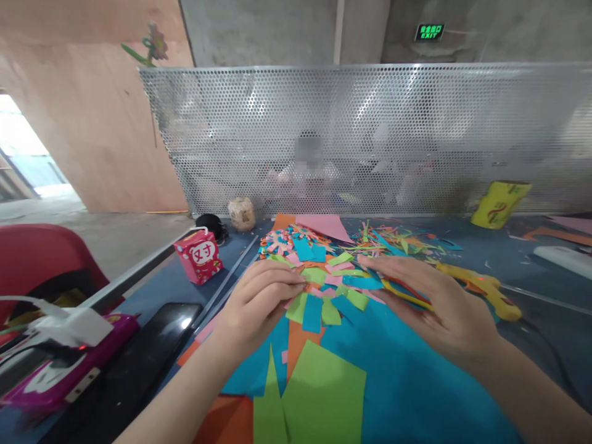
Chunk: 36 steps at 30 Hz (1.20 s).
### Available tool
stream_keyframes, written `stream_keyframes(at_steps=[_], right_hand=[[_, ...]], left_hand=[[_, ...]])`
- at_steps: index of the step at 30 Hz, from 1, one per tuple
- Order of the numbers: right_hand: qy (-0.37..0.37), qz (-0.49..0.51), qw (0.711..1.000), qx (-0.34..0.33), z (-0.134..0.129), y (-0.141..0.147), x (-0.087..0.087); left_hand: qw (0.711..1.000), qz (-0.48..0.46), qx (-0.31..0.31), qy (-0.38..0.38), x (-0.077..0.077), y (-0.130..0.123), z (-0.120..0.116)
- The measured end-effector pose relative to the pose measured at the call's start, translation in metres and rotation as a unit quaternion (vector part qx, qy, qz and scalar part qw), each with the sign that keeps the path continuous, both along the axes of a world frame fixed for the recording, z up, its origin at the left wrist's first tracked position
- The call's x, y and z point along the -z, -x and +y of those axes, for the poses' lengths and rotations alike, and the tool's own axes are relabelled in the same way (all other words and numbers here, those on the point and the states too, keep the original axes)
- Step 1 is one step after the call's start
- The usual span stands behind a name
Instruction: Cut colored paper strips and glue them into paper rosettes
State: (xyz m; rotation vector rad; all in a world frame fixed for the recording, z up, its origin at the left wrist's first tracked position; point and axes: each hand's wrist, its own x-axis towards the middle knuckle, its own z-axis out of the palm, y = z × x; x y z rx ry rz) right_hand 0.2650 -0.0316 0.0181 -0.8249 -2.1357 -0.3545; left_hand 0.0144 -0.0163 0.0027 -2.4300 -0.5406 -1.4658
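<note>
My left hand (259,302) is at the left side of a cluster of small felt-like strips (312,313) in green, blue and pink. Its fingertips are pressed together at the cluster's edge; what they pinch is hidden. To the right, my right hand (430,302) has its fingers stretched out and its thumb apart, with the index fingertip near the strips. In the gap between thumb and fingers lies a tool with red and yellow handles (407,293), partly covered by the hand. Below the hands are a large blue sheet (407,370) and a green sheet (324,394).
Piles of cut scraps (398,239) lie at the back. A yellow glue gun (485,288) is at right, near a yellow roll (501,203). On the left are a red drink carton (200,256), a phone (171,327) and a power strip (87,370). A perforated metal screen (277,123) stands behind.
</note>
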Motion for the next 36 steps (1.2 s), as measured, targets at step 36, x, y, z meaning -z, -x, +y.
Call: stream_keyframes(at_steps=[36], right_hand=[[0.015,-0.031,0.999,-0.022,0.0038,-0.0026,-0.0011]], left_hand=[[1.0,0.007,0.007,0.019,0.0003,-0.0027,-0.0014]])
